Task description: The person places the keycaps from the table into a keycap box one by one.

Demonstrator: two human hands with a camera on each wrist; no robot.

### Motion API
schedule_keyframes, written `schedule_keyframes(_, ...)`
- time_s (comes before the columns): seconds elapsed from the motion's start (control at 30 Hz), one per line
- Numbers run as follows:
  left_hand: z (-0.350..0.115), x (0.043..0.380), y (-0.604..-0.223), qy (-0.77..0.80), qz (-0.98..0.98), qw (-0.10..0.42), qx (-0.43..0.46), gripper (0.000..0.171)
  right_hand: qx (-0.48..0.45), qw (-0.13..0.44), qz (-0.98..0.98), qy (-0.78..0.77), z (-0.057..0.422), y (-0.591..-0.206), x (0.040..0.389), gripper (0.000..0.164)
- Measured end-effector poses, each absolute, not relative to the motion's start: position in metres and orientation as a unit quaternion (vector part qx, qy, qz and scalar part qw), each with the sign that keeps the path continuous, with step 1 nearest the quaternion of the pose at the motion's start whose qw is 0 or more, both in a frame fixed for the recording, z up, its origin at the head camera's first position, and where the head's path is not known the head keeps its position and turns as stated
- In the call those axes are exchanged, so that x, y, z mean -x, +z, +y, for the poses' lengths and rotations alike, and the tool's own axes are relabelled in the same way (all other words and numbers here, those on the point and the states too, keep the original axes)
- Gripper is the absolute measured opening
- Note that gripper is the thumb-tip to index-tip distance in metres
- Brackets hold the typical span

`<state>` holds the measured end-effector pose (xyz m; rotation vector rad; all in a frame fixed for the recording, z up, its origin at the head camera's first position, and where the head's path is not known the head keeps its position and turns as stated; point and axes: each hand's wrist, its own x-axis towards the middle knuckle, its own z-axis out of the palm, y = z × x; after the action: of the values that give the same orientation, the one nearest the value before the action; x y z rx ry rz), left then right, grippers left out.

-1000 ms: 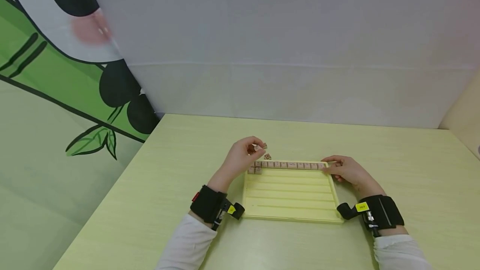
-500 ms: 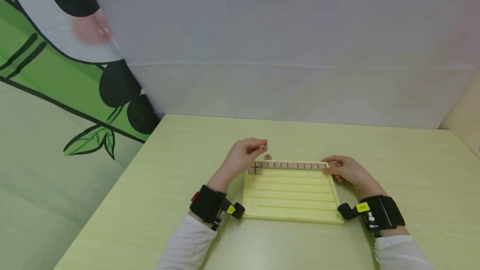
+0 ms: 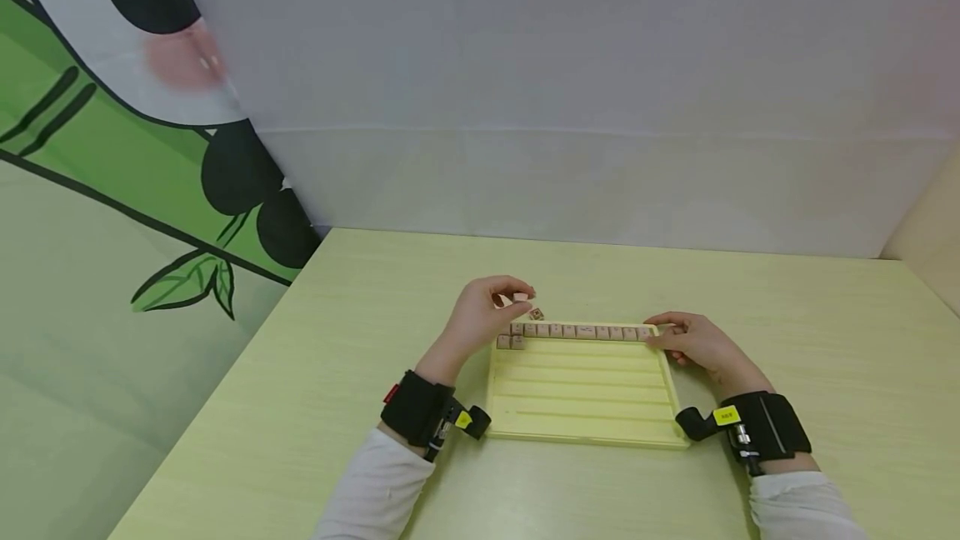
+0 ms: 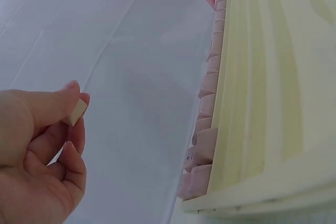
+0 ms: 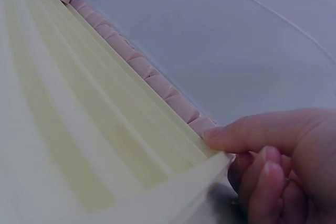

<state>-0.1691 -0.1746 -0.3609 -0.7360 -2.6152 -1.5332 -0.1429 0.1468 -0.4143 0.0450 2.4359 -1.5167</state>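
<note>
Between thumb and fingertips, my left hand pinches a small wooden block, just beyond the far left corner of a pale yellow ridged tray. One loose block with dark marking on it lies close by, behind the tray's far rim. Along the tray's far edge runs a row of marked wooden blocks; two more blocks sit below its left end. My right hand grips the tray's far right corner. In the right wrist view its thumb presses at the end block, other fingers curled outside the rim.
The tray lies on a light wood-look table. A pale cloth wall stands behind the table, with a green and black cartoon print at the left. Each wrist carries a black strap with a small camera.
My left fingers have shifted slightly, turning the pinched block so a plain pale side shows now. The right hand and tray stay in place.
</note>
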Motion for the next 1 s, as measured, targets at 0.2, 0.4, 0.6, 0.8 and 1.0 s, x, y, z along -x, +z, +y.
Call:
schedule_keyframes(0.2,-0.185,0.162,-0.362,-0.507,-0.827,0.023,0.240,0.018,-0.022,0.126,0.842,-0.525,0.136,-0.418,0.127,0.054)
schedule_keyframes(0.4,-0.193,0.155,-0.362,-0.529,-0.811,-0.015,0.249,0.021,-0.034,0.119,0.842,-0.525,0.129,-0.422,0.114,0.053)
schedule_keyframes(0.6,-0.189,0.156,-0.363,-0.522,-0.820,-0.044,0.232,0.025,-0.033,0.118,0.841,-0.527,0.131,-0.423,0.114,0.053)
schedule_keyframes(0.8,-0.189,0.155,-0.363,-0.509,-0.828,-0.041,0.231,0.023,-0.033,0.119,0.840,-0.529,0.132,-0.424,0.113,0.054)
schedule_keyframes(1.0,-0.188,0.153,-0.362,-0.488,-0.835,-0.020,0.254,0.022,-0.033,0.116,0.843,-0.524,0.132,-0.424,0.113,0.054)
